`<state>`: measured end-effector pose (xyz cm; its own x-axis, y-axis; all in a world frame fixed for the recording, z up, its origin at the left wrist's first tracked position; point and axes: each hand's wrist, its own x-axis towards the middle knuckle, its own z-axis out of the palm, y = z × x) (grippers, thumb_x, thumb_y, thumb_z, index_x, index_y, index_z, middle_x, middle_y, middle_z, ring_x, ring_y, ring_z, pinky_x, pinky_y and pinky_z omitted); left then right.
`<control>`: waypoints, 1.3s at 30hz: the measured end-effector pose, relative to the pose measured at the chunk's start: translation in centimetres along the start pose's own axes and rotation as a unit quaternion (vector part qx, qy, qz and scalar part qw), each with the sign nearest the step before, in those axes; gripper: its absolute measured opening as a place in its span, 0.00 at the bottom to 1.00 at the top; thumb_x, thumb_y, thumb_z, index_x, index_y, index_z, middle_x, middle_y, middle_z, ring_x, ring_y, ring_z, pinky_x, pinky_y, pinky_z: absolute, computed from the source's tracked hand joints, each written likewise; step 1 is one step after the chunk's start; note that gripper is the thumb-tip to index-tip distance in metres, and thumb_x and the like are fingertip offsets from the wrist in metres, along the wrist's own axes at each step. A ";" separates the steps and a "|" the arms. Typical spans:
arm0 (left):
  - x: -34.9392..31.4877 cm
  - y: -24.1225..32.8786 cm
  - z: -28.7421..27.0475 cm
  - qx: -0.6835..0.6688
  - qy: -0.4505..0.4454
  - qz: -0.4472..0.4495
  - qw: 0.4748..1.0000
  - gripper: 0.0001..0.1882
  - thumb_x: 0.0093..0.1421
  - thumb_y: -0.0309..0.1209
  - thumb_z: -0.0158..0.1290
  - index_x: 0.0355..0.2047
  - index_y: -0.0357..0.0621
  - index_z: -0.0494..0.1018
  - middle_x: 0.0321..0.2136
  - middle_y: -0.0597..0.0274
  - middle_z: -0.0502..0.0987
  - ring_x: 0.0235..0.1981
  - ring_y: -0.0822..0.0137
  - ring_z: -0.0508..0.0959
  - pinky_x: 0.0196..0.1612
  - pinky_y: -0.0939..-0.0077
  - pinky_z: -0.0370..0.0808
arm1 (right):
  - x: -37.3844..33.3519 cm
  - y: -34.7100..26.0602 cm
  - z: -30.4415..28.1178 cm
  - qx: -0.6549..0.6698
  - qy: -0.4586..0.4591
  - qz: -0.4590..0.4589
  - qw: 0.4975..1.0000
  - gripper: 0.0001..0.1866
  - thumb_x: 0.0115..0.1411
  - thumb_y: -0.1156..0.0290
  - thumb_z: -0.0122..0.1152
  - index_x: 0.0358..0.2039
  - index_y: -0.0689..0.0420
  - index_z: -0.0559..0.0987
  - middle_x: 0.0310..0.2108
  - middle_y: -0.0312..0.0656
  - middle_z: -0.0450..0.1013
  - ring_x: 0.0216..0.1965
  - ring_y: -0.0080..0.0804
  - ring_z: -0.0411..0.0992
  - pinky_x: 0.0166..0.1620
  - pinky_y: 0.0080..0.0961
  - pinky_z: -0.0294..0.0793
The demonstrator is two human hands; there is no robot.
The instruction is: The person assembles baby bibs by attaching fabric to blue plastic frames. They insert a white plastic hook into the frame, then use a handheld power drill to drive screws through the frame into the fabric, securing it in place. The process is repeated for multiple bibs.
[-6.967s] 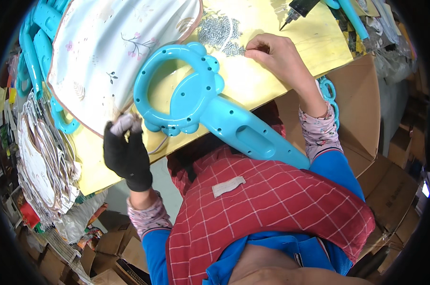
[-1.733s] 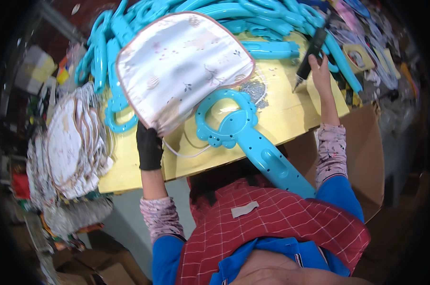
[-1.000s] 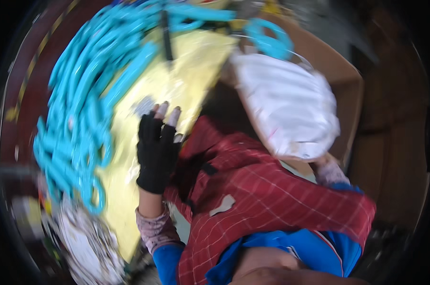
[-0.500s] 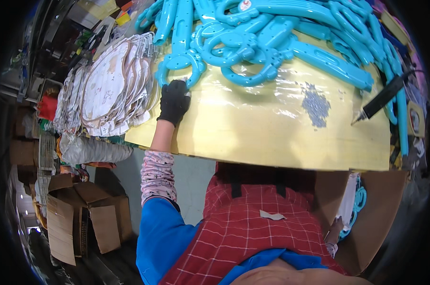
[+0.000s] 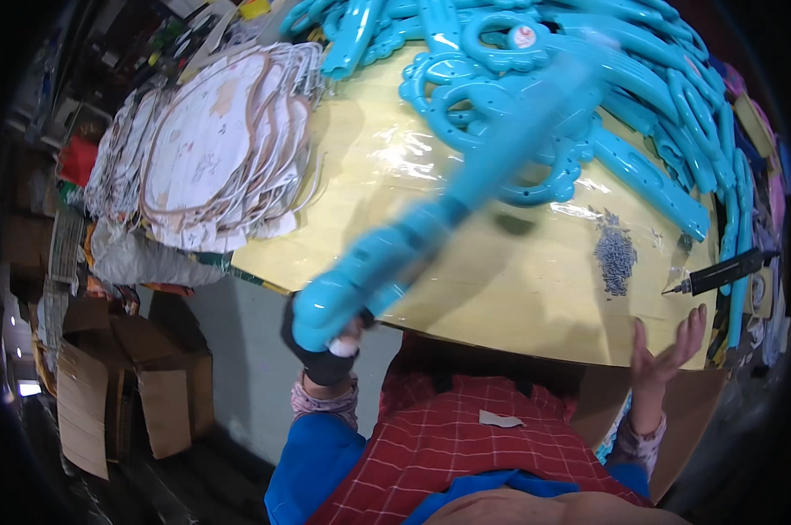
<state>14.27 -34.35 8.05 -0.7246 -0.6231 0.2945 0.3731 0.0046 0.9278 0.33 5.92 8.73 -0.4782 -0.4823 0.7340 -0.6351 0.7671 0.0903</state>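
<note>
My left hand (image 5: 324,367), in a black glove, is closed around the rounded end of a turquoise plastic part (image 5: 430,223). The part is long and smeared by motion, slanting up over the table from the front edge toward the heap. My bare right hand (image 5: 660,366) is at the front right edge with fingers spread and nothing in it. A black electric screwdriver (image 5: 726,272) hangs just beyond those fingers, its tip pointing left. To its left, a pile of small grey screws (image 5: 616,260) lies on the table. More turquoise plastic parts (image 5: 649,162) with ringed ends are heaped behind.
A yellow-covered table (image 5: 491,284) spans the middle. At its left stand stacked white printed fabric pieces (image 5: 198,144) with wire edges. An opened cardboard box (image 5: 168,407) is on the floor at left; another carton (image 5: 697,407) stands under the table's right side.
My left hand has picked up a turquoise part from the heap's left side and drawn it back toward me. My right hand has come into view at the lower right.
</note>
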 end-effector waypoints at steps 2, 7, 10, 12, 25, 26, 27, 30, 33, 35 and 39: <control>-0.7 0.3 -0.6 -0.136 -0.136 -0.156 0.969 0.27 0.57 0.45 0.62 0.44 0.35 0.69 0.29 0.60 0.76 0.28 0.68 0.76 0.32 0.74 0.74 | 4.8 -2.4 2.2 -0.004 0.102 -0.145 0.984 0.42 0.53 0.67 0.74 0.65 0.42 0.60 0.64 0.45 0.60 0.65 0.56 0.59 0.65 0.62 0.56; 0.2 -0.9 -3.9 -0.120 -0.306 -0.280 0.902 0.30 0.62 0.49 0.57 0.52 0.34 0.67 0.32 0.56 0.77 0.33 0.62 0.79 0.38 0.68 0.76 | 12.5 -5.4 -2.9 -0.069 -0.094 -0.278 0.954 0.19 0.61 0.69 0.63 0.53 0.51 0.76 0.51 0.47 0.76 0.52 0.49 0.75 0.55 0.50 0.72; 6.7 -1.6 -8.5 0.309 -0.222 -0.075 0.922 0.28 0.66 0.44 0.54 0.58 0.36 0.68 0.44 0.53 0.78 0.48 0.61 0.77 0.53 0.67 0.72 | 11.5 -5.2 -5.2 0.047 -0.210 -0.182 0.960 0.23 0.54 0.71 0.67 0.51 0.60 0.76 0.45 0.50 0.77 0.45 0.53 0.77 0.48 0.43 0.76; 12.6 -1.6 -10.9 0.590 -0.046 0.280 0.756 0.20 0.62 0.33 0.55 0.53 0.39 0.71 0.48 0.48 0.77 0.47 0.52 0.78 0.48 0.63 0.75 | 9.8 -4.3 -6.5 0.141 -0.270 -0.058 0.951 0.25 0.51 0.70 0.68 0.50 0.63 0.75 0.42 0.53 0.76 0.41 0.56 0.76 0.46 0.40 0.76; 9.1 2.3 -0.8 0.522 -0.089 0.286 0.798 0.15 0.58 0.33 0.60 0.44 0.43 0.79 0.27 0.54 0.80 0.29 0.55 0.80 0.32 0.63 0.75 | -11.4 3.1 -2.8 0.598 -0.223 0.437 0.633 0.31 0.61 0.53 0.56 0.55 0.66 0.71 0.44 0.39 0.74 0.41 0.25 0.71 0.44 0.24 0.71; 5.8 2.5 2.6 0.558 -0.141 0.369 0.729 0.16 0.57 0.32 0.61 0.45 0.45 0.79 0.23 0.57 0.78 0.24 0.58 0.79 0.27 0.64 0.74 | -10.6 2.0 -1.7 0.604 -0.213 0.447 0.624 0.30 0.64 0.51 0.55 0.54 0.65 0.72 0.42 0.37 0.74 0.40 0.24 0.71 0.43 0.25 0.72; 2.6 2.7 5.9 0.568 -0.211 0.362 0.708 0.16 0.56 0.32 0.62 0.46 0.47 0.79 0.20 0.61 0.75 0.20 0.62 0.76 0.24 0.65 0.71 | -9.8 1.2 -0.7 0.612 -0.200 0.460 0.612 0.30 0.67 0.48 0.53 0.53 0.64 0.73 0.41 0.36 0.75 0.38 0.22 0.71 0.41 0.25 0.72; -3.8 0.9 11.7 0.498 -0.329 0.368 0.713 0.20 0.51 0.28 0.62 0.47 0.49 0.80 0.16 0.60 0.71 0.16 0.59 0.73 0.21 0.65 0.67 | -7.1 0.4 1.0 0.564 -0.212 0.444 0.664 0.24 0.67 0.50 0.55 0.43 0.63 0.78 0.33 0.30 0.72 0.35 0.16 0.67 0.37 0.20 0.69; -6.3 -1.2 14.2 0.445 -0.370 0.321 0.750 0.18 0.52 0.30 0.63 0.45 0.47 0.80 0.15 0.64 0.70 0.14 0.63 0.71 0.19 0.68 0.66 | -6.6 0.7 1.0 0.579 -0.200 0.507 0.606 0.23 0.66 0.51 0.57 0.42 0.63 0.78 0.33 0.31 0.73 0.33 0.15 0.69 0.37 0.18 0.70; -6.7 -1.5 15.1 0.450 -0.371 0.324 0.745 0.17 0.53 0.30 0.63 0.45 0.47 0.81 0.15 0.64 0.70 0.13 0.64 0.70 0.19 0.69 0.65 | -6.4 1.0 0.5 0.585 -0.192 0.520 0.593 0.24 0.66 0.51 0.58 0.41 0.63 0.78 0.32 0.32 0.74 0.33 0.15 0.70 0.37 0.18 0.71; -6.6 -1.4 15.2 0.454 -0.371 0.336 0.737 0.15 0.53 0.30 0.63 0.43 0.47 0.81 0.14 0.64 0.69 0.13 0.64 0.70 0.18 0.69 0.65 | -6.6 0.8 1.2 0.579 -0.192 0.519 0.599 0.27 0.65 0.47 0.58 0.41 0.63 0.78 0.32 0.32 0.74 0.31 0.16 0.70 0.34 0.16 0.71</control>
<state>9.72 -18.39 8.31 -0.7962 0.3568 0.4886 0.4949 0.8487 0.1866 2.28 9.25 3.13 -0.9432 -0.2321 -0.2379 0.2356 0.0382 -0.9711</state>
